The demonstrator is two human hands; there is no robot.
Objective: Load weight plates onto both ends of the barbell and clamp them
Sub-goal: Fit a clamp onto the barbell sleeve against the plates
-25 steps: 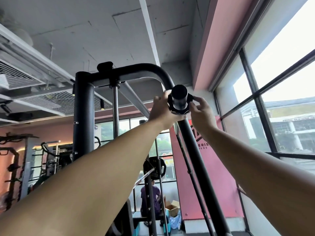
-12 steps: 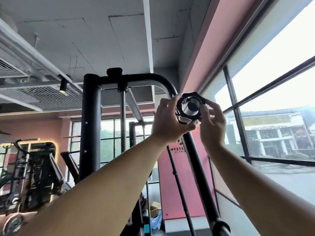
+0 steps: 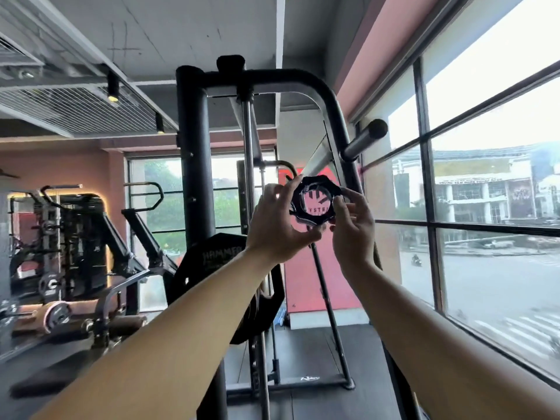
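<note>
In the head view, a black collar clamp (image 3: 316, 180) is held in mid-air by both hands. The left hand (image 3: 278, 225) is curled round its left rim and the right hand (image 3: 353, 234) pinches the right rim. It is seen below a steel bar end (image 3: 365, 137) and clear of it, with a black weight plate (image 3: 212, 268) seen lower left.

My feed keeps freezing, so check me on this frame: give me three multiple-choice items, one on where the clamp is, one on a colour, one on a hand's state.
1. Where is the collar clamp?
A. on the steel peg
B. on the floor
C. in the air between both hands

2. What colour is the weight plate marked HAMMER?
A. black
B. red
C. yellow

3. What is the left hand doing?
A. hanging idle
B. gripping the clamp
C. resting on the plate

Answers:
1 C, the red banner shows through its empty hole.
2 A, its face is black.
3 B, its fingers curl round the rim, opposite the right hand.
</note>
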